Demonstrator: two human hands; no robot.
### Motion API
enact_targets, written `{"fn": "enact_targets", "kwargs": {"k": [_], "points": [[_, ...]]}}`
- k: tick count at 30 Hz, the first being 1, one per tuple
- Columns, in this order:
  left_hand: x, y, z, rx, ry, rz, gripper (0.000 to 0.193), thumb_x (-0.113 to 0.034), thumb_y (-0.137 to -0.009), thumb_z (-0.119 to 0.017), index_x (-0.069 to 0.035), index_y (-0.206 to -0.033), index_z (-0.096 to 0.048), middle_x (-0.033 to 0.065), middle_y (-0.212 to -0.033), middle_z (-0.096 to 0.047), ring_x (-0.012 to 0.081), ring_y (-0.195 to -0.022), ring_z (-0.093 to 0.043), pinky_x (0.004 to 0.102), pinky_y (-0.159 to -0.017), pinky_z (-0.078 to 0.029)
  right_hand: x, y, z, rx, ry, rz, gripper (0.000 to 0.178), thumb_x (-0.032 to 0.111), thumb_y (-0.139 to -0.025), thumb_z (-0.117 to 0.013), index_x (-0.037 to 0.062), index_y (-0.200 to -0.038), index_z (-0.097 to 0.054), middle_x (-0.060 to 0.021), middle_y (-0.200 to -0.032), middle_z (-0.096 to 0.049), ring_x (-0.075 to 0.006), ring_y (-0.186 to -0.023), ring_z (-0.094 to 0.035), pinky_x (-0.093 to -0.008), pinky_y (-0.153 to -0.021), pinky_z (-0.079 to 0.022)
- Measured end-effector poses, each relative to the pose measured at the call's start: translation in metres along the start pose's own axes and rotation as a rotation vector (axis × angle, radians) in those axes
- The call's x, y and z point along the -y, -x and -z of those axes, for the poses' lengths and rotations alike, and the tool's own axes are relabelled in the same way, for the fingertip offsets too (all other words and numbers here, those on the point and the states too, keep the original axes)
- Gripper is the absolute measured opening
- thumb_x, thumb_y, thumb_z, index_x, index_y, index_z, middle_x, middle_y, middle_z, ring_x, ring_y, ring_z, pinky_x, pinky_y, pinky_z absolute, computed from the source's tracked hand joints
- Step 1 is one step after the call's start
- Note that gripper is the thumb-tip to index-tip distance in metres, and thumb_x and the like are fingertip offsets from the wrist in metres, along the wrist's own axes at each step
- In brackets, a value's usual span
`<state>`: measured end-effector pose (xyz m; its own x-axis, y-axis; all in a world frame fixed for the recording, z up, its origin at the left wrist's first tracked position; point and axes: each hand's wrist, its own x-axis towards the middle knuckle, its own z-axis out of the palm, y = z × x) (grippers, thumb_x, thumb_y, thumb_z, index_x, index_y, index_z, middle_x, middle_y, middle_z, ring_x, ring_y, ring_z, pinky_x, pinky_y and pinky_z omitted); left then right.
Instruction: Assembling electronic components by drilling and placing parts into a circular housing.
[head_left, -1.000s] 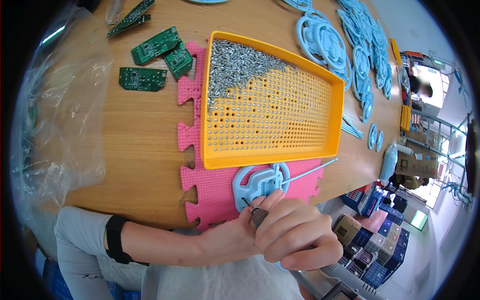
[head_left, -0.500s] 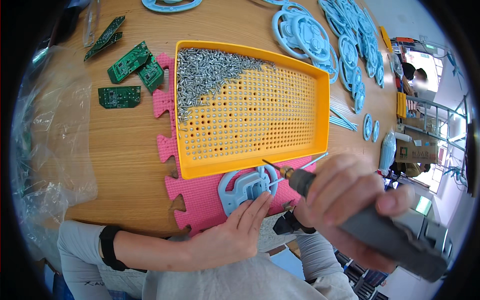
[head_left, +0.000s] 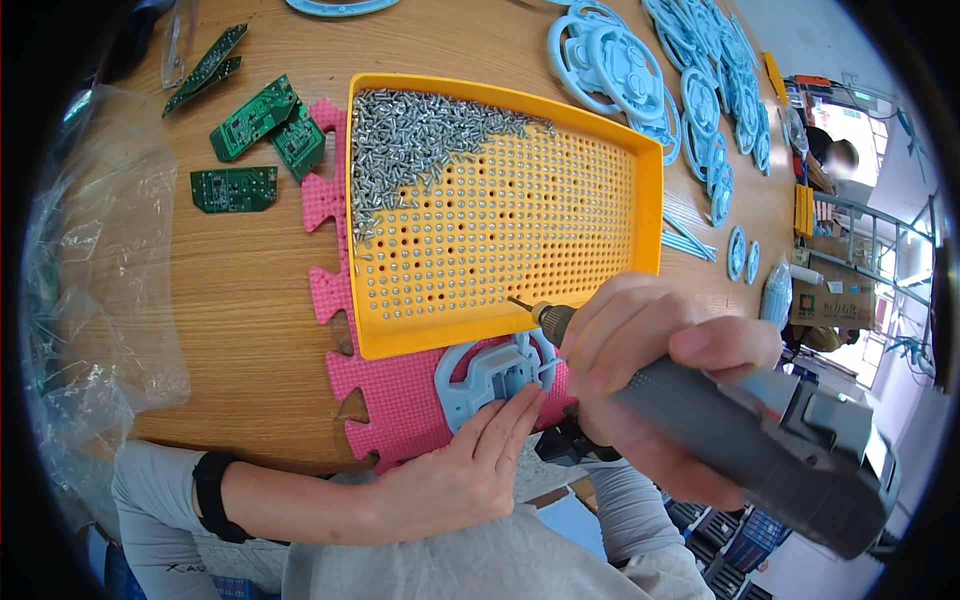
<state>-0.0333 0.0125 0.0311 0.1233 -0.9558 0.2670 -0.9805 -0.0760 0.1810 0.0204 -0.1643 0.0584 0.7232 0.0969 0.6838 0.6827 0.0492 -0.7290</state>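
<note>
A light-blue toy steering wheel part point(head_left: 489, 378) lies on the pink foam mat in front of the tray. My left hand point(head_left: 478, 459) holds it down, its straight fingers pressed together over the lower right edge and its thumb hidden. My right hand point(head_left: 655, 365) is wrapped round a dark grey electric screwdriver point(head_left: 745, 440). The screwdriver's thin bit points left, its tip over the front rows of the yellow tray point(head_left: 505, 331). Small silver screws point(head_left: 410, 140) are heaped in the tray's far left, and many more stand in its holes. I cannot tell whether the tip touches a screw.
Several green circuit boards point(head_left: 235, 189) lie left of the tray, near a clear plastic bag point(head_left: 115, 270). More light-blue wheel parts point(head_left: 615, 70) are piled at the far right. Thin blue rods point(head_left: 688, 240) lie beside the tray. The pink foam mat point(head_left: 390, 400) extends under the tray.
My right hand has moved left and slightly up with the screwdriver, bringing its tip from the tray's front rim to the front holes. My left hand stays on the wheel part.
</note>
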Motion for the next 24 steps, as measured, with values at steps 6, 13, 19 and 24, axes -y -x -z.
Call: {"fn": "enact_targets", "kwargs": {"k": [6,13,19,24], "points": [[-0.001,0.000,0.002,0.011,0.004,0.019,0.052,-0.019,-0.074,-0.051,0.012,-0.112,-0.065,0.0279,-0.126,-0.058,0.0398,-0.124,-0.053,0.0396,-0.099,-0.047,0.002,-0.003,-0.002,0.085,0.049,0.052,0.081,0.067,-0.080,-0.063,-0.0038,-0.112,-0.039,-0.0123,-0.067,-0.057,-0.0213,-0.048,-0.057,-0.0295,-0.045,-0.048],[-0.002,0.002,0.001,0.013,0.013,0.024,0.051,-0.018,-0.074,-0.051,0.012,-0.112,-0.065,0.0271,-0.126,-0.059,0.0391,-0.124,-0.053,0.0390,-0.099,-0.047,0.000,-0.005,-0.006,0.139,0.076,0.054,0.080,0.064,-0.080,-0.066,-0.0049,-0.111,-0.039,-0.0134,-0.068,-0.057,-0.0213,-0.047,-0.056,-0.0292,-0.044,-0.048],[-0.002,0.000,0.000,0.007,0.028,0.026,0.050,-0.018,-0.075,-0.051,0.012,-0.113,-0.065,0.0261,-0.126,-0.059,0.0389,-0.125,-0.052,0.0388,-0.099,-0.047,0.002,-0.002,-0.007,-0.008,0.053,0.073,0.081,0.069,-0.083,-0.058,-0.0040,-0.112,-0.040,-0.0125,-0.066,-0.057,-0.0194,-0.045,-0.054,-0.0271,-0.040,-0.042],[0.000,0.000,0.002,0.008,0.014,0.009,0.051,-0.020,-0.075,-0.051,0.011,-0.112,-0.066,0.0261,-0.126,-0.059,0.0381,-0.125,-0.052,0.0387,-0.098,-0.046,0.009,-0.006,-0.003,-0.040,0.049,0.075,0.081,0.071,-0.083,-0.055,-0.0025,-0.116,-0.042,-0.0105,-0.066,-0.056,-0.0180,-0.042,-0.050,-0.0277,-0.040,-0.041]]}}
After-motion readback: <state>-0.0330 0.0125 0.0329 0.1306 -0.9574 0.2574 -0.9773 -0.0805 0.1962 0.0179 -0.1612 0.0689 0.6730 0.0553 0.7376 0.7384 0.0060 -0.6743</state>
